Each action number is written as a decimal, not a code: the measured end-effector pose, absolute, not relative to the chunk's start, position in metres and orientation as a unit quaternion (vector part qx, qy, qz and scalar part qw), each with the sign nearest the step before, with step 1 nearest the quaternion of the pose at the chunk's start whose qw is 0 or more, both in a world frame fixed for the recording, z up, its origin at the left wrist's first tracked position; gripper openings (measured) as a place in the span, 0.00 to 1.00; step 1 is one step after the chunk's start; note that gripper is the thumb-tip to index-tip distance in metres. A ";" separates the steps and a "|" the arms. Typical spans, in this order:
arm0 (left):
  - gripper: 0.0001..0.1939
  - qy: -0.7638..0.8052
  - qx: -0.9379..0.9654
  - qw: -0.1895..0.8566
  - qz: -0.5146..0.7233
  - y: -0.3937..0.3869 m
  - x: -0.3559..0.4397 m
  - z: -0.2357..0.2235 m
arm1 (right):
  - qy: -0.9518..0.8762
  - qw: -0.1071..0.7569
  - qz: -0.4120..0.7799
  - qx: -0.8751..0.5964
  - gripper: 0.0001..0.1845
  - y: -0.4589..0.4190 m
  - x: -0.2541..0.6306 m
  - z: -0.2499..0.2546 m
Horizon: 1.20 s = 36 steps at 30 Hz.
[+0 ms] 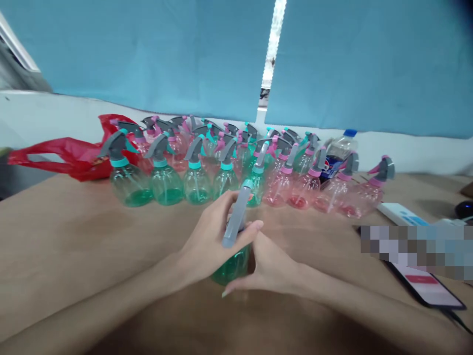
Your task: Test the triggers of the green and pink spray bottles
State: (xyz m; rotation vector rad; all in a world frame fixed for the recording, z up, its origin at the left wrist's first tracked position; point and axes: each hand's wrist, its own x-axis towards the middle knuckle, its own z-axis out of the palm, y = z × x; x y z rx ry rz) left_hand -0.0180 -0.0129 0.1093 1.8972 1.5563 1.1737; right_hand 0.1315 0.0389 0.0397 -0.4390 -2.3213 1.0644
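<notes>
Close in front of me is a green see-through spray bottle (232,268) with a grey sprayer head and a teal nozzle pointing away. My left hand (214,231) is wrapped round its neck, just under the grey head. Against the bottle's right side lies my right hand (271,264), its thumb reaching low along the near side and its other fingers partly hidden behind the bottle. Just beyond my hands stands a front row of similar spray bottles, green ones (168,187) on the left and pink ones (281,187) on the right.
More spray bottles crowd behind the front row. A red plastic bag (81,160) lies at the left, and a soda bottle with a blue cap (336,150) stands at the back right. On the right are a phone (424,283) with a cable and a white box (401,215).
</notes>
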 end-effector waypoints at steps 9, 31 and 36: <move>0.17 0.550 0.642 0.228 0.483 0.011 -0.013 0.097 | -0.881 0.282 0.295 -0.239 0.50 0.055 0.135 0.033; 0.08 0.506 0.715 0.233 0.423 0.018 -0.034 0.114 | -0.939 0.200 0.163 -0.228 0.36 0.088 0.166 -0.004; 0.07 0.504 0.713 0.238 0.426 0.017 -0.034 0.112 | -0.941 0.185 0.161 -0.232 0.35 0.089 0.166 -0.005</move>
